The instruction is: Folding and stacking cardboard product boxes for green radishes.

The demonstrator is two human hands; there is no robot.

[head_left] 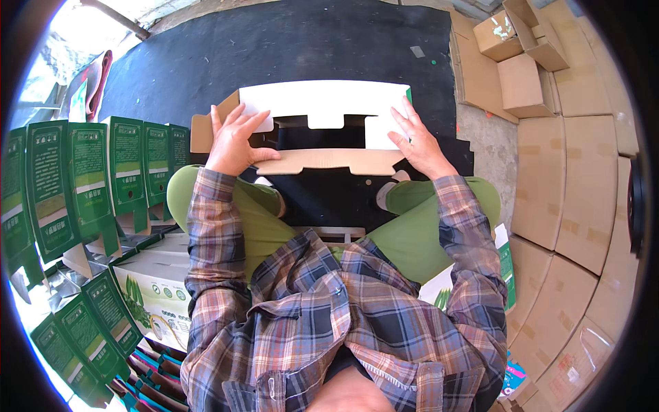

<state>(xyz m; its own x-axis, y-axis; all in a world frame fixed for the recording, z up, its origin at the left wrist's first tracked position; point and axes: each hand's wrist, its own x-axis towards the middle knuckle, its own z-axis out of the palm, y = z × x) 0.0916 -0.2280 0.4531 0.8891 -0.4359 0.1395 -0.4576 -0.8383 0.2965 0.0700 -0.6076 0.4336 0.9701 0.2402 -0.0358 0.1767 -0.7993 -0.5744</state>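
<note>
A part-folded cardboard carton [329, 94], with white panels, brown flaps and a trace of green at its right edge, is in front of me, above my knees. A cut-out gap shows dark between its white panel and the long brown flap [322, 162] nearest me. My left hand [235, 141] grips the carton's left end, fingers over the corner and thumb on the brown flap. At the opposite end, my right hand [420, 143] holds the carton's side with fingers stretched along the white flap [382, 132]. A ring shows on that hand.
Green printed cartons [51, 185] stand in rows on my left, beside a white carton [154, 292] with a plant picture. Brown boxes [542, 182] are stacked along the right, with open ones [525, 86] at the far right. A black mat [329, 48] covers the floor ahead.
</note>
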